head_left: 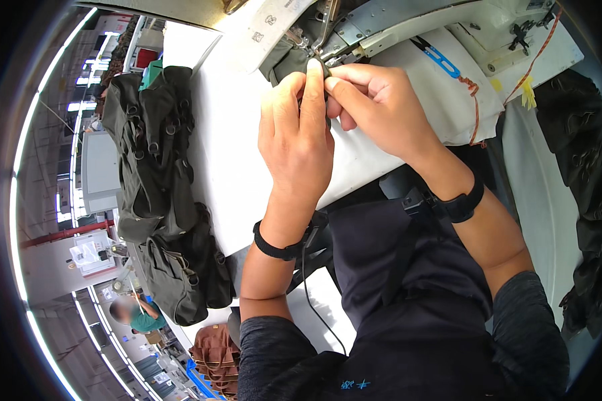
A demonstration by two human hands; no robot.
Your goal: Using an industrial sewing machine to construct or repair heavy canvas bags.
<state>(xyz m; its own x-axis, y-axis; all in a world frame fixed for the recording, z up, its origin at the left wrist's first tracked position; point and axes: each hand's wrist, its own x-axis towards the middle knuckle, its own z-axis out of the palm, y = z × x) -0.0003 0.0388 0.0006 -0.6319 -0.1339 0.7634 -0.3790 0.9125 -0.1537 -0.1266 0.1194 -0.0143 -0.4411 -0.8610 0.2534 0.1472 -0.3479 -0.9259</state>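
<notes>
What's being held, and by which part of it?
Dark green fabric, by its edge: right hand pinches it; left hand is on it too, grip hidden.

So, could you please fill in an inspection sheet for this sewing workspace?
Surface: white tabletop, with a sewing machine along its far side.
Work items: dark olive fabric by the machine's needle area.
Clutter: blue-handled thread snips on an orange cord, right of the hands; a pile of olive bags with metal rings, at left.
Hands: left hand and right hand meet at the fabric, fingertips on it; exact grip partly hidden.
Cables: thin black cable hanging near the left wrist.
Surroundings: brown bags stacked at lower left; a co-worker in green beyond; strip lights overhead.
Spills: nothing seen.
</notes>
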